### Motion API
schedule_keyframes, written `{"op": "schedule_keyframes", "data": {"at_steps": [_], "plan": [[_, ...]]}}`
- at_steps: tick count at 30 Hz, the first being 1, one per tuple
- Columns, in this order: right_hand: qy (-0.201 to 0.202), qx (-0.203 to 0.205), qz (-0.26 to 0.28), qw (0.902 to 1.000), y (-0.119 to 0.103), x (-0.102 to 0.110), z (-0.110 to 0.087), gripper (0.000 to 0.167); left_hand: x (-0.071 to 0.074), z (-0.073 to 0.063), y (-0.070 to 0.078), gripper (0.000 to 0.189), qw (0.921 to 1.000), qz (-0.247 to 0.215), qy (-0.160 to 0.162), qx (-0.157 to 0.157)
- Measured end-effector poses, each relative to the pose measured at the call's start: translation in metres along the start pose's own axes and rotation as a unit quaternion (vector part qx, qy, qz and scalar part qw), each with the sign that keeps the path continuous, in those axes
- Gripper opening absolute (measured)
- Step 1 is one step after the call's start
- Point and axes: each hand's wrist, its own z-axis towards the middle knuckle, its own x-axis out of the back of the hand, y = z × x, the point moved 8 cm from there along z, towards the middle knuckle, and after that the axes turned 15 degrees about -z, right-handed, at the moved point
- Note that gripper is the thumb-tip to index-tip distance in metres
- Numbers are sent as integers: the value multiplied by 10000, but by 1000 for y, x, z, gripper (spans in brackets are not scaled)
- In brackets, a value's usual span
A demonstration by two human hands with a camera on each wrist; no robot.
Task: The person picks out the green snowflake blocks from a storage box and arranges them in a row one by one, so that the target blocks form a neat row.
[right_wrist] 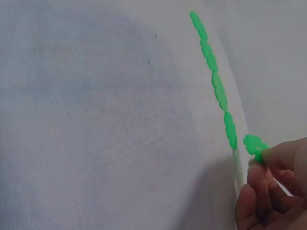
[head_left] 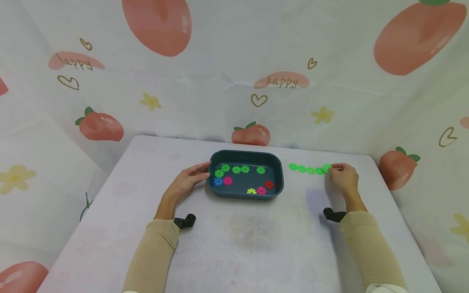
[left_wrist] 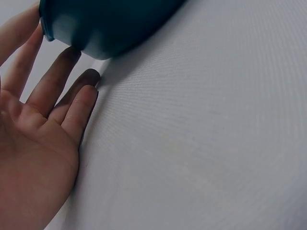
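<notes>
A dark teal tray [head_left: 239,185] holds several toothed plastic discs: green discs [head_left: 236,169], a blue disc [head_left: 218,182], pink discs [head_left: 228,180], a yellow disc [head_left: 251,191] and a red disc [head_left: 269,185]. My left hand [head_left: 185,182] touches the tray's left end with extended fingers; in the left wrist view they meet the teal wall [left_wrist: 110,28]. Right of the tray, a row of green discs [head_left: 301,169] lies on the table. At its right end my right hand [head_left: 344,178] pinches one green disc [right_wrist: 254,145] between thumb and fingers, tilted up from the table.
The white-covered table [head_left: 249,252] backs onto a hanging cloth [head_left: 220,110] printed with fruit, hearts and flowers. A black device sits at each wrist, the left one [head_left: 185,221] and the right one [head_left: 333,215]. A dark cord [head_left: 86,205] hangs beyond the left edge.
</notes>
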Motion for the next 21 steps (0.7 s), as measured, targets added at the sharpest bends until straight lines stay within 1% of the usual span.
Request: {"op": "schedule_keyframes", "data": {"at_steps": [4, 14, 21], "plan": [[101, 11, -162, 9998, 3, 3, 0, 41, -1, 0, 1, 59, 10000, -37, -6, 4], [173, 87, -554, 9983, 7, 2, 3, 40, -1, 1, 0, 60, 10000, -69, -31, -13], [153, 314, -1207, 9921, 6, 0, 7, 37, -3, 1, 2, 59, 9998, -142, -91, -134]]}}
